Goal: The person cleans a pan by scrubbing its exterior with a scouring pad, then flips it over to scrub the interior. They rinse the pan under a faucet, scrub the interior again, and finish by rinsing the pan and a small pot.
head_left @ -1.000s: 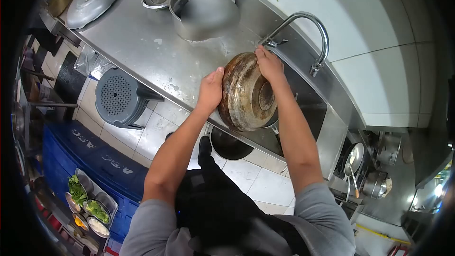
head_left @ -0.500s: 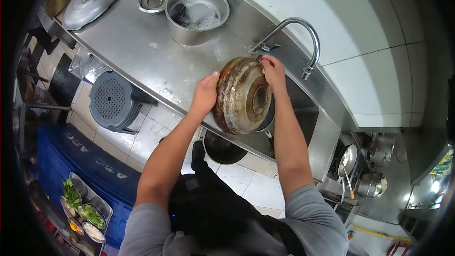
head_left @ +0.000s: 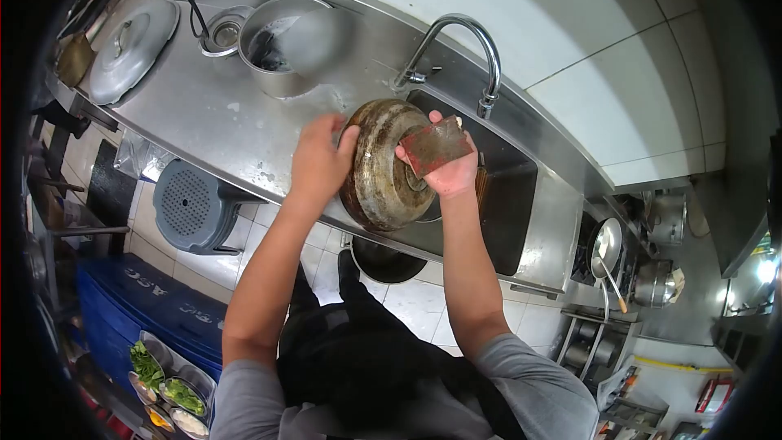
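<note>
The right hand [head_left: 454,178] has left the rim of the pan [head_left: 376,183] and turned palm up, bringing a worn reddish pad [head_left: 437,147] into plain view. Over on the other side, the left hand [head_left: 316,161] has loosened, its blurred forefinger now spread from the thumb.

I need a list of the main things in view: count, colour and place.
Sink: 1, dark grey, right of centre
Faucet: 1, chrome, behind sink
Stained pot: 1, brown, sink's left end
Flat pad: 1, red-grey, in right hand
Deep pot: 1, silver, on counter
Lid: 1, silver, counter's left
Stool: at least 1, grey, floor
Wide pan: 1, black, below counter
Container: 1, blue, lower left
Food tray: 1, silver, by container
Frying pan: 1, silver, far right
Left hand: 1, bare, beside stained pot
Right hand: 1, bare, under pad
</note>
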`<state>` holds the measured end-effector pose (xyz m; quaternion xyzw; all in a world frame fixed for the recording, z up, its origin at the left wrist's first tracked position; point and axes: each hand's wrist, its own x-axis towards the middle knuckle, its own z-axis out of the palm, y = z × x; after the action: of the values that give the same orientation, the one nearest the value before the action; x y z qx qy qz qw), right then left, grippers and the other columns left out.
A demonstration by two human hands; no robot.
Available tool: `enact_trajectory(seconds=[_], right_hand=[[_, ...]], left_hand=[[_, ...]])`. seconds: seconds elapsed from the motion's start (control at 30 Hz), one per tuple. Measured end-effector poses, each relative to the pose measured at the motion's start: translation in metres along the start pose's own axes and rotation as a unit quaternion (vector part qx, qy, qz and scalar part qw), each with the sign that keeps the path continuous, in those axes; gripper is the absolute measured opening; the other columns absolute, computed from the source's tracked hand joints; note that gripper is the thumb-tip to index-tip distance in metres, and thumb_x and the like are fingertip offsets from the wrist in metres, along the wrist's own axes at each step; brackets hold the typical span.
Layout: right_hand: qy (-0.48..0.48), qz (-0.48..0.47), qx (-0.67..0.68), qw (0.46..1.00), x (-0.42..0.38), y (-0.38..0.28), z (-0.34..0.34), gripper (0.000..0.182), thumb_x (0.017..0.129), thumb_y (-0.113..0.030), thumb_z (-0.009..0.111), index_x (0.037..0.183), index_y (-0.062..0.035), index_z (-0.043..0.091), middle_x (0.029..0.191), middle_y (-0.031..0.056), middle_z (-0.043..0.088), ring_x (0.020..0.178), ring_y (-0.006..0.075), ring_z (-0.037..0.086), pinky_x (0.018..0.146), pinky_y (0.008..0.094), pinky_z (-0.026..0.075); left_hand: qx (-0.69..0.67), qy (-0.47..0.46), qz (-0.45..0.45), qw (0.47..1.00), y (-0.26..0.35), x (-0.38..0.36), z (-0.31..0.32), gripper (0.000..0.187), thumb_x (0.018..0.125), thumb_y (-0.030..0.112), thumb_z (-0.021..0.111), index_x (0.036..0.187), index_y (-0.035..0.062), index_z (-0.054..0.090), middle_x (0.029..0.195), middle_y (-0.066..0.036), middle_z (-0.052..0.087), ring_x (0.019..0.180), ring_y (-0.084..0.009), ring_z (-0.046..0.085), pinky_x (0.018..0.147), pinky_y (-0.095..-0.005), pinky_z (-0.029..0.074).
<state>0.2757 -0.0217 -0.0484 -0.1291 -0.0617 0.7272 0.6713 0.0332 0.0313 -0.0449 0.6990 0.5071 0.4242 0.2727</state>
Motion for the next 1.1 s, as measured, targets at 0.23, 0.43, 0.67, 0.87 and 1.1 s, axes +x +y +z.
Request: enact_trajectory(seconds=[0.23,0.43,0.67,0.87,1.1], right_hand=[[-0.021,-0.014,-0.078,0.997,-0.007,0.013,0.036,0.049,0.099,-0.043,0.047,0.126,-0.0066,0.065,0.134,0.0160,0.061,0.120,0.0405,0.060,0.104,0.0618,0.045],[0.020,0.117,-0.103,0.988,-0.014,0.011,0.059,0.063,0.104,-0.051,0.040,0.138,0.0008,0.052,0.136,0.0180,0.059,0.121,0.0367,0.060,0.104,0.0534,0.047],[0.060,0.036,-0.335,0.940,-0.032,0.021,0.083,0.041,0.104,-0.029,0.049,0.131,0.0012,0.056,0.122,0.0152,0.065,0.107,0.0277,0.067,0.091,0.0455,0.056],[0.061,0.004,-0.530,0.846,-0.027,0.003,0.071,0.023,0.096,-0.001,0.056,0.116,0.0055,0.064,0.104,0.0090,0.069,0.091,0.0153,0.068,0.082,0.0365,0.060],[0.060,-0.027,-0.379,0.923,-0.042,0.012,0.098,0.032,0.096,-0.004,0.056,0.126,0.0064,0.059,0.120,0.0144,0.064,0.106,0.0229,0.065,0.091,0.0426,0.056]], left_hand=[[-0.074,-0.067,0.181,0.978,0.078,0.007,0.004,0.035,0.084,0.019,0.078,0.111,0.0018,0.065,0.103,-0.019,0.068,0.097,-0.0340,0.065,0.087,-0.0408,0.051],[-0.223,-0.194,-0.045,0.954,0.081,0.010,0.012,0.026,0.083,0.019,0.078,0.098,0.0011,0.066,0.080,-0.010,0.067,0.073,-0.0265,0.064,0.073,-0.0381,0.052],[-0.415,-0.180,-0.179,0.874,0.061,0.010,0.020,0.011,0.094,0.011,0.072,0.089,0.0048,0.064,0.084,0.002,0.065,0.073,-0.0041,0.056,0.066,-0.0228,0.047],[-0.456,-0.182,-0.145,0.859,0.058,0.014,0.010,0.013,0.095,0.012,0.070,0.099,0.0016,0.064,0.078,0.002,0.063,0.069,-0.0045,0.054,0.063,-0.0229,0.045],[-0.503,-0.116,-0.261,0.816,0.059,0.011,0.002,0.012,0.098,0.012,0.066,0.104,0.0034,0.061,0.078,-0.002,0.064,0.061,-0.0107,0.061,0.058,-0.0251,0.049]])
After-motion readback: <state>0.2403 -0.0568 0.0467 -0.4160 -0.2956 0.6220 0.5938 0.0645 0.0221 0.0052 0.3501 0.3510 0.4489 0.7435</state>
